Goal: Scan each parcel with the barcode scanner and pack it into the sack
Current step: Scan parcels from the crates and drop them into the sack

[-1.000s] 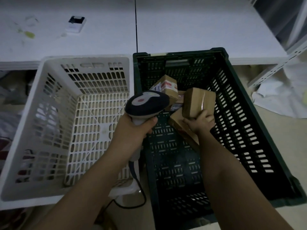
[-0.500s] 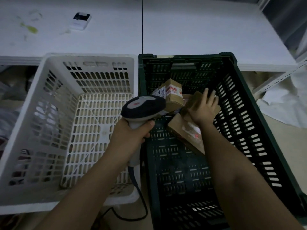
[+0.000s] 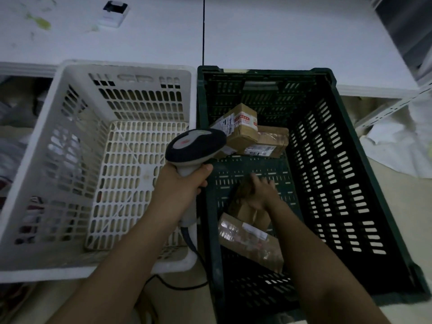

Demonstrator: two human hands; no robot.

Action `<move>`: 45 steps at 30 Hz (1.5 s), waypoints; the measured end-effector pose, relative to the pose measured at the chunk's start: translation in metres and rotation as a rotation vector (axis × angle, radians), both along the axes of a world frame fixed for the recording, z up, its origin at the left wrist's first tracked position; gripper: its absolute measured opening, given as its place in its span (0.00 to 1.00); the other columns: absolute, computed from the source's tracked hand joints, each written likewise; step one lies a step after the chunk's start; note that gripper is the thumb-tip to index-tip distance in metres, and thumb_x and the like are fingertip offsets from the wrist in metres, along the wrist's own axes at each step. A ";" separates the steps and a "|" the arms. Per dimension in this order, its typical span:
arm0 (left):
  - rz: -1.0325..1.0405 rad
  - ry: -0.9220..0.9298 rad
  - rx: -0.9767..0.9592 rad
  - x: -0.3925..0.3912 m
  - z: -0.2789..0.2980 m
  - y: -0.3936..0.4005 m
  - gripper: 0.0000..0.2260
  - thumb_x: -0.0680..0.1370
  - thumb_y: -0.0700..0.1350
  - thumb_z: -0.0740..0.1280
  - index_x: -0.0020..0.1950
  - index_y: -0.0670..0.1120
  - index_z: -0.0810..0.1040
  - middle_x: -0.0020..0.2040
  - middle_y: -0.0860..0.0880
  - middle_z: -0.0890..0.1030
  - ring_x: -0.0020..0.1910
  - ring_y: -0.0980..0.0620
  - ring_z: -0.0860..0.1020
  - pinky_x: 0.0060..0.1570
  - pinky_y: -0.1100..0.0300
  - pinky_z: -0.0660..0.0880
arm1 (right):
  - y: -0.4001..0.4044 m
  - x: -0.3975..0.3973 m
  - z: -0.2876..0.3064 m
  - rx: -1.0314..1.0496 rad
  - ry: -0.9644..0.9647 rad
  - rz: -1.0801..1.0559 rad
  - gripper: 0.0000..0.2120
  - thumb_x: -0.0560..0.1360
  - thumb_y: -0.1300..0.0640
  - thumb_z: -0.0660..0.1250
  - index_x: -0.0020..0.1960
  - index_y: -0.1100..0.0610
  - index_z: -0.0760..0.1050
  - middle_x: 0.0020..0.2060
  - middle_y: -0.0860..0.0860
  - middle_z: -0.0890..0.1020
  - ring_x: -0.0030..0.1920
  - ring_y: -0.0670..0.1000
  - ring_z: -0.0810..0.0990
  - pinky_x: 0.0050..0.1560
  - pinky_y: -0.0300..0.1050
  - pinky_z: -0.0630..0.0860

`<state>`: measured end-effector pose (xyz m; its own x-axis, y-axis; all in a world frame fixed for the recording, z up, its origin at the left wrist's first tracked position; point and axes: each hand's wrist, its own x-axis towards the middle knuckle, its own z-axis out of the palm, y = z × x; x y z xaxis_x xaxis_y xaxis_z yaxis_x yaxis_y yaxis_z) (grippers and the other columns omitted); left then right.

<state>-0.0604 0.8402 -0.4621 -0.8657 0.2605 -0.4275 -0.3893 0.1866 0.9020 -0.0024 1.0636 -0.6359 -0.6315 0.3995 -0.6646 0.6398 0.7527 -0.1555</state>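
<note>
My left hand (image 3: 184,183) grips the handle of the barcode scanner (image 3: 195,146), whose dark head sits over the seam between the two crates. In the green crate (image 3: 350,146), my right hand (image 3: 259,192) is blurred and holds a small brown parcel (image 3: 251,212) from above. A flat taped parcel (image 3: 250,242) lies just below it, against my forearm. At the crate's far end, a box with a red label (image 3: 238,127) leans on another labelled parcel (image 3: 268,143). No sack is in view.
A white slotted basket (image 3: 46,164) stands left of the green crate and holds nothing. A white table (image 3: 280,38) behind both carries a small white device (image 3: 113,14). The scanner's cable (image 3: 187,284) loops on the floor. White sheeting (image 3: 402,141) lies at the right.
My right hand has pulled back from the far pile toward me, bringing the small parcel; the flat parcel has also shifted nearer. The scanner hand has stayed roughly in place.
</note>
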 end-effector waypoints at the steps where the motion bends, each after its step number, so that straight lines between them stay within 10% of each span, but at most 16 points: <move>1: 0.008 -0.003 0.007 0.002 0.001 -0.002 0.07 0.76 0.40 0.70 0.52 0.40 0.79 0.35 0.47 0.80 0.30 0.59 0.78 0.32 0.67 0.75 | 0.002 0.001 0.011 0.010 0.002 -0.037 0.51 0.67 0.38 0.72 0.79 0.47 0.44 0.76 0.59 0.54 0.75 0.64 0.50 0.71 0.61 0.58; 9: 0.016 -0.007 -0.068 0.036 0.014 -0.017 0.09 0.75 0.40 0.71 0.53 0.38 0.79 0.36 0.48 0.80 0.27 0.63 0.76 0.29 0.70 0.74 | 0.025 0.044 0.079 -0.045 -0.109 -0.033 0.50 0.67 0.43 0.77 0.78 0.51 0.52 0.74 0.61 0.51 0.73 0.66 0.56 0.69 0.55 0.64; 13: 0.045 -0.037 -0.059 0.055 0.025 -0.032 0.09 0.75 0.40 0.71 0.54 0.41 0.78 0.37 0.47 0.80 0.28 0.62 0.77 0.32 0.66 0.77 | 0.005 0.083 0.085 -0.010 0.081 -0.157 0.19 0.78 0.58 0.65 0.67 0.61 0.71 0.64 0.64 0.73 0.61 0.62 0.74 0.55 0.36 0.72; 17: 0.067 -0.032 -0.061 0.066 0.040 -0.057 0.03 0.75 0.41 0.71 0.44 0.43 0.79 0.35 0.47 0.80 0.30 0.57 0.78 0.37 0.58 0.76 | -0.028 0.101 0.089 -0.141 0.180 -0.252 0.10 0.77 0.63 0.66 0.57 0.61 0.80 0.55 0.58 0.82 0.58 0.58 0.79 0.56 0.43 0.73; 25: 0.112 -0.015 -0.030 0.068 0.036 -0.084 0.16 0.75 0.41 0.72 0.62 0.43 0.76 0.46 0.47 0.81 0.40 0.54 0.79 0.39 0.63 0.78 | -0.061 0.081 0.089 -0.307 0.466 -0.500 0.01 0.77 0.64 0.67 0.47 0.60 0.76 0.47 0.57 0.80 0.50 0.55 0.77 0.51 0.45 0.72; 30: 0.149 -0.076 -0.066 0.066 0.020 -0.099 0.08 0.74 0.41 0.72 0.52 0.45 0.79 0.39 0.48 0.81 0.36 0.54 0.79 0.39 0.61 0.79 | -0.073 0.065 0.051 -0.370 0.240 -0.321 0.17 0.73 0.60 0.72 0.59 0.58 0.73 0.55 0.60 0.77 0.59 0.63 0.76 0.58 0.55 0.75; 34: 0.183 -0.096 -0.068 0.066 0.013 -0.099 0.05 0.75 0.40 0.71 0.44 0.49 0.78 0.37 0.49 0.80 0.35 0.53 0.78 0.42 0.56 0.79 | -0.084 0.065 0.021 -0.045 -0.140 0.117 0.50 0.68 0.47 0.76 0.79 0.50 0.47 0.75 0.60 0.55 0.74 0.66 0.57 0.71 0.61 0.61; 45: 0.167 -0.157 -0.048 0.061 0.000 -0.077 0.10 0.75 0.43 0.71 0.55 0.44 0.80 0.39 0.52 0.81 0.38 0.56 0.78 0.47 0.55 0.77 | -0.077 0.056 0.007 -0.033 0.001 -0.005 0.54 0.64 0.49 0.78 0.77 0.52 0.46 0.72 0.58 0.61 0.71 0.64 0.63 0.68 0.63 0.65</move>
